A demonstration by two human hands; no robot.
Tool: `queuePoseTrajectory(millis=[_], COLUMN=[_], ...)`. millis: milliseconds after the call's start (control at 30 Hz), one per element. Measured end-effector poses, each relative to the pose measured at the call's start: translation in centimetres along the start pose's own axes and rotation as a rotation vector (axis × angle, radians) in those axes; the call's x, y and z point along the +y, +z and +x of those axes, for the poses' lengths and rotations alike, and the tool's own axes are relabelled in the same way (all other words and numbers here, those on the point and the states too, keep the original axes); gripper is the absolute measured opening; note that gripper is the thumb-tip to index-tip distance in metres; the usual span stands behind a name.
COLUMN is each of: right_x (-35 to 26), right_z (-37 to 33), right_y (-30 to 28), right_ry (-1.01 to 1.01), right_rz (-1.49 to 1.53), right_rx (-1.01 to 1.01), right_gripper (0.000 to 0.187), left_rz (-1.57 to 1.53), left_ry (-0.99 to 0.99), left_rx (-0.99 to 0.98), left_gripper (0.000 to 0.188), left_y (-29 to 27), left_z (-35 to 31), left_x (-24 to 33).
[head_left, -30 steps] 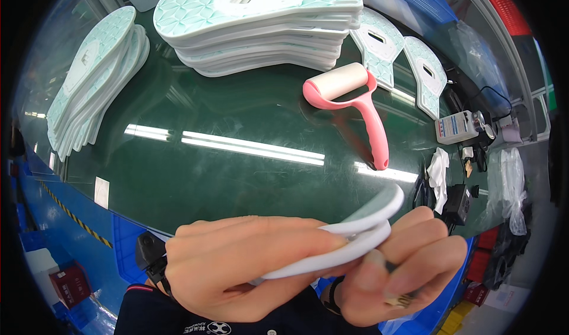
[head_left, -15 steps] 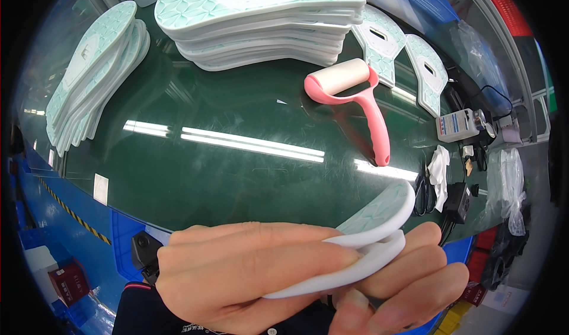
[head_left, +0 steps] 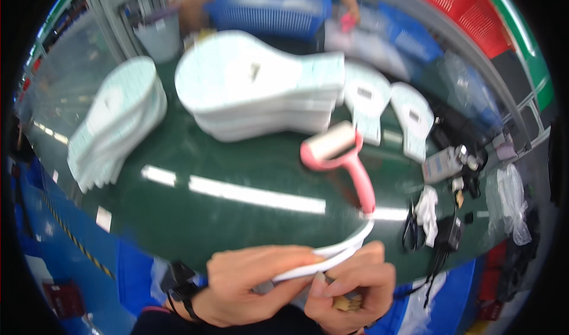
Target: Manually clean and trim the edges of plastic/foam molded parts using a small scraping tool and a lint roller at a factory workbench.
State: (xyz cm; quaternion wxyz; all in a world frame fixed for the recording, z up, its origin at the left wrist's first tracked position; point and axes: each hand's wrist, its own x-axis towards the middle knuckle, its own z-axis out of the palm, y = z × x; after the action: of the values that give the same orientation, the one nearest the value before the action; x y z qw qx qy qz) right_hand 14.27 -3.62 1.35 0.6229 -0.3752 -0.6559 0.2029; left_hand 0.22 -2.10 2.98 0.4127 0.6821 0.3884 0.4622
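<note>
- The white curved piece (head_left: 347, 249) is in the left hand (head_left: 246, 281), pinched tight between thumb and fingers. It pokes out past the fingertips.
- The right hand (head_left: 358, 284) is just beside it, curled around a small tan thing (head_left: 347, 303). I can't tell what that is.
- The piece might slip if the left thumb goes loose.
- Ahead of both hands is a pink roller (head_left: 357, 178). Reaching forward could bump its handle.
- Farther ahead is a tall stack of boards (head_left: 267, 110).
</note>
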Motion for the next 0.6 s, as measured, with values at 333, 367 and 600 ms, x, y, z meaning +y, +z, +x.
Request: queuePoseTrajectory(millis=[333, 367, 600], right_x=[-0.9, -0.6, -0.6], right_z=[-1.0, -1.1, 0.9], right_y=[0.1, 0.2, 0.5], right_ry=[0.305, 0.333, 0.230], right_rz=[0.000, 0.025, -0.024], right_rx=[0.095, 0.102, 0.101], right_gripper=[0.021, 0.021, 0.019], left_rz=[-0.009, -0.005, -0.083], left_ry=[-0.105, -0.091, -0.120], left_rx=[0.095, 0.086, 0.155], left_gripper=[0.020, 0.020, 0.020], left_y=[1.5, 1.6, 1.6], left_z=[-0.7, -0.7, 0.2], left_x=[-0.8, -0.7, -0.6])
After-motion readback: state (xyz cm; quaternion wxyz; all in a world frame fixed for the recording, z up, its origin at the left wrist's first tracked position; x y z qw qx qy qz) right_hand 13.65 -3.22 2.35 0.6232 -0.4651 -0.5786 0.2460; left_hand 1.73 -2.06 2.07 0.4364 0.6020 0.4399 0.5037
